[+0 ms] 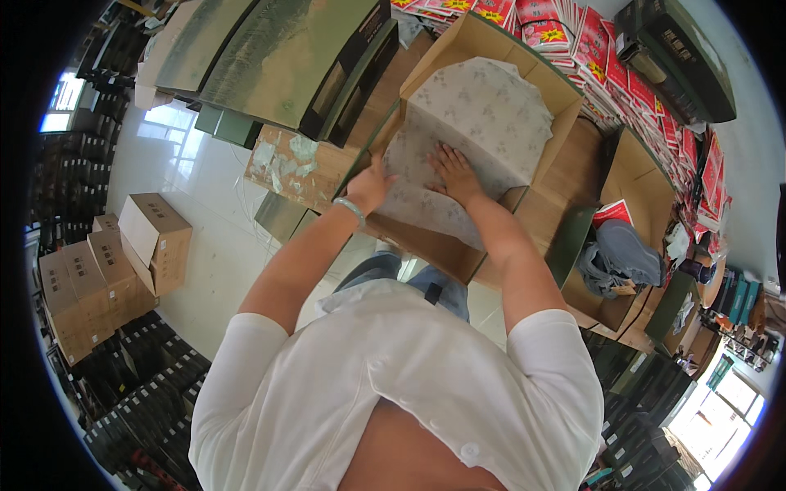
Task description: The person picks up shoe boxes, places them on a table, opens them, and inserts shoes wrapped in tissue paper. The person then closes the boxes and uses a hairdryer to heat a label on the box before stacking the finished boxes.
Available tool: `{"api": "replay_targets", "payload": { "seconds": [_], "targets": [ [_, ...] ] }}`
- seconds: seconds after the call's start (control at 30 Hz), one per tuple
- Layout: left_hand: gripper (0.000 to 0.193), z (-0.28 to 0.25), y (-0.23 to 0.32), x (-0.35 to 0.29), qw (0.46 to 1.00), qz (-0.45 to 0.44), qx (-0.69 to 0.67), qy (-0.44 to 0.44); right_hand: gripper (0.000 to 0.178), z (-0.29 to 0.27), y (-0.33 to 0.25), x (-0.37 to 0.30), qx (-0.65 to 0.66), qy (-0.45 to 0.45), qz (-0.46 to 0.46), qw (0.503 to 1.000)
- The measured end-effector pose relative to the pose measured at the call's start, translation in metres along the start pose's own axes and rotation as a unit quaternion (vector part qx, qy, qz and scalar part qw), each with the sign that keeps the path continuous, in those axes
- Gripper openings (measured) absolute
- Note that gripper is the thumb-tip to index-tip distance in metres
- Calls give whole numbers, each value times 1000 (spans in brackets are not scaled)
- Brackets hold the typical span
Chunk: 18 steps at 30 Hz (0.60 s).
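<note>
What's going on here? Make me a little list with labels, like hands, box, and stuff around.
left hand: left hand lies on the tissue paper at the box's left wall, fingers partly hidden
right hand: right hand pressed flat on the paper, fingers spread
box: open cardboard box on a wooden table, lined with the pale patterned paper
wrist: bracelet on the left wrist
right side: red packets in rows; grey cloth in another box
left side: stacked cartons on the floor
</note>
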<state>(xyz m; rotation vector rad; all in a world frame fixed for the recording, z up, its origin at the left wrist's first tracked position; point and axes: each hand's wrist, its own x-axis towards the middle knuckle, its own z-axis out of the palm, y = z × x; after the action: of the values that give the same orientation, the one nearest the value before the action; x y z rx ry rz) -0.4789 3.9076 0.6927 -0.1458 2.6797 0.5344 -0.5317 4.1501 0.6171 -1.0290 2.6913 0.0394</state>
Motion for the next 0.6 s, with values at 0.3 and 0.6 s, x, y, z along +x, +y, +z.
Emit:
{"api": "replay_targets", "payload": {
  "seconds": [0.3, 0.6],
  "targets": [
    [102, -24, -3, -10, 973, 81, 191, -103, 82, -12, -30, -25, 67, -21, 107, 992],
    [109, -1, 20, 5, 881, 41, 434, -187, 112, -13, -37, -47, 32, -86, 106, 990]
  ]
}}
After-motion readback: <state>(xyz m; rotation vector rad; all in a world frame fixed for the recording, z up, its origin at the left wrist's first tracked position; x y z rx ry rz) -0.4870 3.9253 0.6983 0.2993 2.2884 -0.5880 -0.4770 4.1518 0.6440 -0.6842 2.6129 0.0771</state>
